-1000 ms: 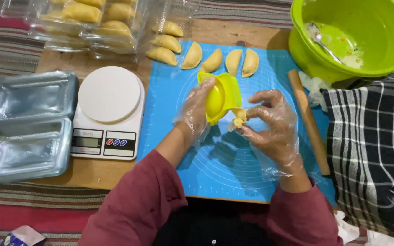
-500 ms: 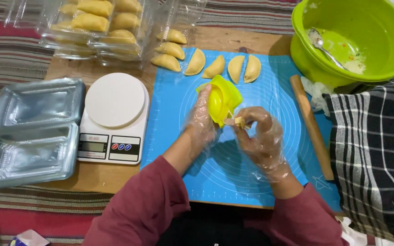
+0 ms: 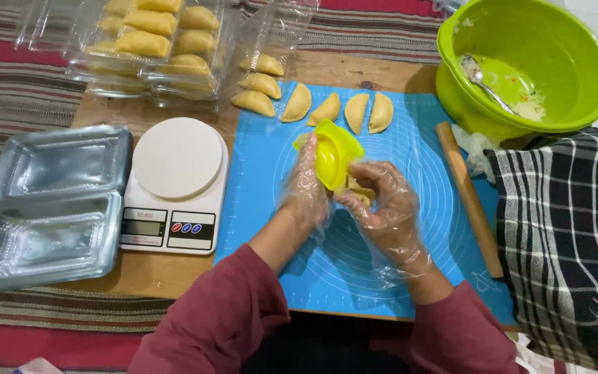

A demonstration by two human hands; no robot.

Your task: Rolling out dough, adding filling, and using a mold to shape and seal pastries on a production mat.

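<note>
I am holding the yellow pastry press (image 3: 333, 156) in my left hand (image 3: 307, 190), fingers wrapped around its left side, just above the blue silicone mat (image 3: 417, 173). My right hand (image 3: 382, 208) is pinching a small piece of dough (image 3: 358, 194) right under the press, fingers curled closed on it. Both of my hands are wearing thin clear plastic gloves, and my dark red sleeves are showing at the bottom of the view.

The mat is lying on a wooden board (image 3: 174, 273), which is sitting on a striped red and brown cloth (image 3: 29, 90). Along the mat's far edge, folded half-moon pastries (image 3: 358, 111) are lying in a row. A wooden rolling pin (image 3: 468, 197) is resting along the mat's right side. To the left of the mat, a white kitchen scale (image 3: 174, 183) is standing on the board, and beside it an open clear plastic container (image 3: 46, 204) is lying with both halves up. Further back, clear plastic boxes (image 3: 147, 48) are holding more pastries. At the top right, a green bowl (image 3: 576, 90) is sitting with a spoon (image 3: 482, 79) and smears of filling inside. A black and white checked cloth (image 3: 569, 235) is covering the right edge of the scene.
</note>
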